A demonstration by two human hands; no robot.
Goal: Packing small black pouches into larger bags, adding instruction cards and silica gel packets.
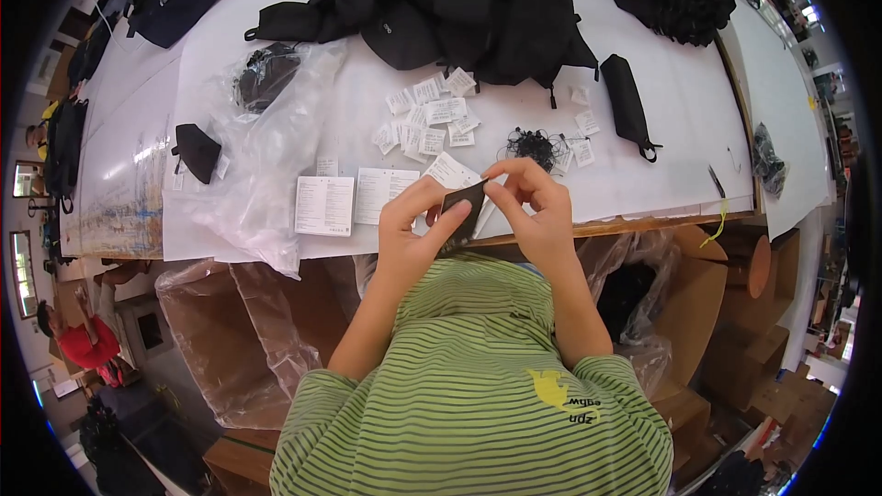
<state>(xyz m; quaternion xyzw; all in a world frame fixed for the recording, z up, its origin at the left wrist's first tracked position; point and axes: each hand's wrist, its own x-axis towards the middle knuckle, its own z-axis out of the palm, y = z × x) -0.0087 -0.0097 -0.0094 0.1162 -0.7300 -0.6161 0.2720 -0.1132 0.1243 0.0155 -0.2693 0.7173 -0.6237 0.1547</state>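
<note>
A small dark card, perhaps a hang tag (465,213), is held upright over the front edge of the table. My left hand (409,226) grips its left side with the thumb across its face. At its top right corner, the thumb and finger of my right hand (536,209) are pinched together; a pale edge shows beside them. White printed cards (324,205) lie left of my hands, and another white card (449,171) sits just beyond. Small white labels (430,116) are scattered farther off. Next to them is a tangle of black strings (533,147).
Black bags (459,9) are heaped at the back of the white table (680,129). A black pouch (627,103) and a cutting tool (717,182) lie to the right. Clear plastic (266,165) and a dark pouch (197,152) are left. Cardboard boxes (694,321) stand below.
</note>
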